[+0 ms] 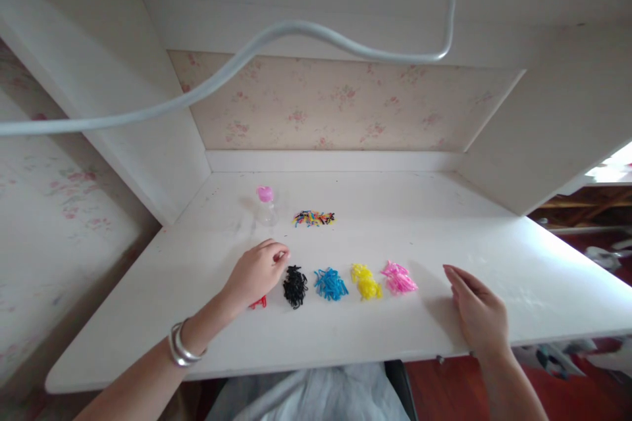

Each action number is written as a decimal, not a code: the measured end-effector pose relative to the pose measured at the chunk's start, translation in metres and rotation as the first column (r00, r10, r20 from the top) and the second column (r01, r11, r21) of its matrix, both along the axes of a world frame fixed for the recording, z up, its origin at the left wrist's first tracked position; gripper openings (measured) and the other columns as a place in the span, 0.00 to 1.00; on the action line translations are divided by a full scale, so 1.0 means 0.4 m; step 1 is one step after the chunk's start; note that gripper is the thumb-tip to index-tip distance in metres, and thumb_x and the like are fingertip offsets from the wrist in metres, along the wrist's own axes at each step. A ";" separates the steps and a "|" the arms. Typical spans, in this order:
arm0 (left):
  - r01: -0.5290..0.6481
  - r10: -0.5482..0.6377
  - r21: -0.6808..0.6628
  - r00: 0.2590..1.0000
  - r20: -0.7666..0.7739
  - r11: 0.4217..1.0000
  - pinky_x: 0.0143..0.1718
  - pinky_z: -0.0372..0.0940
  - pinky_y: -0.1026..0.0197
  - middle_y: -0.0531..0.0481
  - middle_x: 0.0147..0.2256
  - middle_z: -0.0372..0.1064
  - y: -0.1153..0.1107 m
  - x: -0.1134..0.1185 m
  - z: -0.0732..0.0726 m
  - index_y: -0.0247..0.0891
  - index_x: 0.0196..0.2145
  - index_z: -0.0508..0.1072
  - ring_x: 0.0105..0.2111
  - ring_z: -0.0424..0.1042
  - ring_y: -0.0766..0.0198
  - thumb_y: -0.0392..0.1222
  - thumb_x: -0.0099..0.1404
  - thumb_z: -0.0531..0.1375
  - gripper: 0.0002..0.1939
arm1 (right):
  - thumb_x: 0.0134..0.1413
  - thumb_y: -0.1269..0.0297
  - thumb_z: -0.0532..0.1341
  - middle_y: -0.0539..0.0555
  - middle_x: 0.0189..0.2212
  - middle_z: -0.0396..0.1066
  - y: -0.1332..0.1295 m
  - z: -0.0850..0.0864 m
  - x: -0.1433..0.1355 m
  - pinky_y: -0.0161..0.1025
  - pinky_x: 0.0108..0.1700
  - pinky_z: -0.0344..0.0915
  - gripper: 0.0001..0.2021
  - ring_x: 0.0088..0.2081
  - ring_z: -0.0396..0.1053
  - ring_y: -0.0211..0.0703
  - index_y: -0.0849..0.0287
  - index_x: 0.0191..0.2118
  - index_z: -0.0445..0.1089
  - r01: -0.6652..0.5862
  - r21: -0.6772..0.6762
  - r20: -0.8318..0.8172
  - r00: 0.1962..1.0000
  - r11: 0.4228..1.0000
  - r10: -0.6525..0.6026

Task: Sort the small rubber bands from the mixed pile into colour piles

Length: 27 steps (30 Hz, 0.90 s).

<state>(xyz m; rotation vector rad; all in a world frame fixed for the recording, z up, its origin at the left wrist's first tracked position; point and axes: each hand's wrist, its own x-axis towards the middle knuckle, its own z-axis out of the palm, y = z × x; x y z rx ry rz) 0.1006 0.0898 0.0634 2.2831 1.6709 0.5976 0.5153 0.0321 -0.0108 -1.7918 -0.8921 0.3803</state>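
My left hand (261, 268) is closed in a pinch over the table, above a mostly covered bit of red pieces (259, 302). Whatever its fingers hold is too small or hidden. Just right of it lies a pile of small black loop-like pieces (295, 287). Similar blue pieces (331, 284), yellow pieces (366, 281) and pink pieces (399, 277) follow in a row to the right. Beyond the row is a mixed-colour heap (314, 218). My right hand (478, 308), fingertips pressed together, hovers right of the pink pile; nothing recognisable shows in it.
A clear container with a pink top (265, 200) stands at the back left of the white table (385, 332). White side panels and a back wall enclose the table. A thick white cable (306, 27) crosses the upper view.
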 end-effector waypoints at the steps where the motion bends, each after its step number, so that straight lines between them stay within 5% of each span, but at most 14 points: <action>1: 0.006 -0.006 -0.004 1.000 -0.021 1.000 0.39 0.63 0.63 0.51 0.36 0.73 0.020 0.024 0.000 0.43 0.35 0.74 0.34 0.71 0.64 0.45 0.65 0.51 0.12 | 0.44 0.46 0.63 0.55 0.32 0.75 -0.002 0.003 -0.002 0.35 0.28 0.62 0.26 0.29 0.68 0.42 0.61 0.43 0.75 -0.009 -0.022 -0.013 1.000 1.000 0.009; 6: -0.031 0.031 0.004 0.996 -0.083 1.000 0.41 0.63 0.63 0.49 0.42 0.71 0.135 0.118 -0.021 0.43 0.37 0.75 0.38 0.71 0.63 0.44 0.64 0.53 0.11 | 0.43 0.46 0.63 0.55 0.36 0.76 0.003 0.014 -0.007 0.39 0.39 0.64 0.24 0.38 0.70 0.48 0.59 0.41 0.76 -0.033 -0.086 -0.034 0.999 0.996 0.030; 12: -0.117 0.117 0.009 0.981 -0.153 0.993 0.40 0.63 0.62 0.46 0.44 0.69 0.234 0.164 -0.051 0.40 0.40 0.74 0.38 0.71 0.62 0.47 0.66 0.50 0.15 | 0.44 0.46 0.63 0.55 0.39 0.76 0.002 0.012 -0.005 0.41 0.45 0.63 0.22 0.43 0.70 0.52 0.59 0.40 0.76 -0.043 -0.076 -0.015 0.999 0.996 0.042; 27: -0.120 0.116 -0.006 0.971 -0.210 0.993 0.42 0.63 0.61 0.43 0.42 0.71 0.285 0.159 -0.076 0.37 0.37 0.75 0.41 0.71 0.59 0.41 0.65 0.50 0.14 | 0.44 0.47 0.63 0.55 0.39 0.76 0.003 0.016 -0.013 0.42 0.47 0.62 0.22 0.44 0.70 0.50 0.58 0.40 0.76 -0.059 -0.087 -0.059 0.997 0.995 0.054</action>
